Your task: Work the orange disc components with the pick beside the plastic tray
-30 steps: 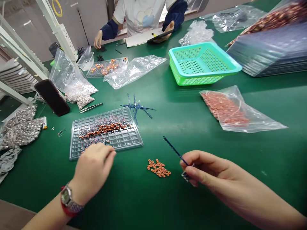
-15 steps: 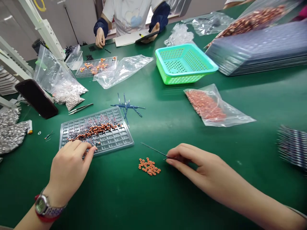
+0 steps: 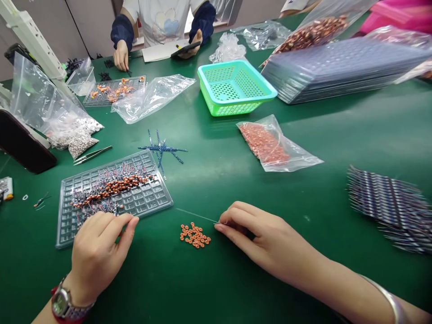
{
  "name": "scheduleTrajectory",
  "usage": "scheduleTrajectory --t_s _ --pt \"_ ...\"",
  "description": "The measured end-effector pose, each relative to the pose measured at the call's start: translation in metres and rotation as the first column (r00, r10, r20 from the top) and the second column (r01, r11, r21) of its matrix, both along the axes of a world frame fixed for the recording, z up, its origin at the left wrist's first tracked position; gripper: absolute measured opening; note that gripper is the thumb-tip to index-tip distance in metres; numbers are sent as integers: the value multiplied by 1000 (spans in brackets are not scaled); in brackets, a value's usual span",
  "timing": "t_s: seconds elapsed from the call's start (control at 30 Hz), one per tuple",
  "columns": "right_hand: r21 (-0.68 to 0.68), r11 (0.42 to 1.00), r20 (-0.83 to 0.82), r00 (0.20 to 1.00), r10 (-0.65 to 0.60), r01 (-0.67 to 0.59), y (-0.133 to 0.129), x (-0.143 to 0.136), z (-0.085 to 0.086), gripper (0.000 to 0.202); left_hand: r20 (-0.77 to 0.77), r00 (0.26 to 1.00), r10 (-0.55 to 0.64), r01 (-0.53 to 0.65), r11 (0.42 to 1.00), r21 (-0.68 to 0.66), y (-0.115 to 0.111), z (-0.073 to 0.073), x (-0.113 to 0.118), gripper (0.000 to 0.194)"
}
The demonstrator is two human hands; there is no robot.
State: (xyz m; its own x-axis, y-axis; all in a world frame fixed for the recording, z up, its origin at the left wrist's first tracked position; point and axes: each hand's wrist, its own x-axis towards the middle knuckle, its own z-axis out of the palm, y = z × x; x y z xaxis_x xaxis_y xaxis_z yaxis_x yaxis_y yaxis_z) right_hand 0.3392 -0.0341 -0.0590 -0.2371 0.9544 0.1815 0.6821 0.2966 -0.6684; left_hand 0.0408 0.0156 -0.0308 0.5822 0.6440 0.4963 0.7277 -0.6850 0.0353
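My right hand [image 3: 251, 227] pinches a thin, straight wire [image 3: 195, 214] between thumb and forefinger; its free end points left. Just left of those fingertips lies a small heap of orange rings [image 3: 195, 235] on the green table. My left hand [image 3: 103, 249] is closed, thumb against forefinger, and nothing shows at its tips. It hovers by the near edge of a clear compartment tray [image 3: 153, 198]. Inside the tray is a row of small wired parts with orange rings [image 3: 123, 185]. Blue twisted wires [image 3: 162, 148] lie crossed behind the tray.
A bag of orange rings [image 3: 265, 144], a green basket [image 3: 239, 108] and stacked clear trays [image 3: 337, 72] stand farther back. Wire bundles [image 3: 388, 209] lie right. Tweezers [image 3: 92, 155] and a phone [image 3: 25, 141] are left. Across the table sits a co-worker [image 3: 165, 22].
My left hand has drawn back from the tray's parts toward me. My right hand still holds the wire beside the rings. The view has turned to the right.
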Motion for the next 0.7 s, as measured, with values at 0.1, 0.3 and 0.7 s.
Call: scheduleTrajectory --t_s 0.1,0.3,0.7 --pt "-35 999 -55 998 28 -30 -2 -3 1 21 22 1000 -20 20 1000 -7 0 -2 -1 11" --pt "-133 985 -60 993 102 -109 -4 -8 2 21 33 999 -37 37 999 -20 0 -4 -3 14" --pt "-78 993 -39 995 87 -90 -4 -17 -3 21 45 998 -51 53 998 -46 -3 -4 0 12"
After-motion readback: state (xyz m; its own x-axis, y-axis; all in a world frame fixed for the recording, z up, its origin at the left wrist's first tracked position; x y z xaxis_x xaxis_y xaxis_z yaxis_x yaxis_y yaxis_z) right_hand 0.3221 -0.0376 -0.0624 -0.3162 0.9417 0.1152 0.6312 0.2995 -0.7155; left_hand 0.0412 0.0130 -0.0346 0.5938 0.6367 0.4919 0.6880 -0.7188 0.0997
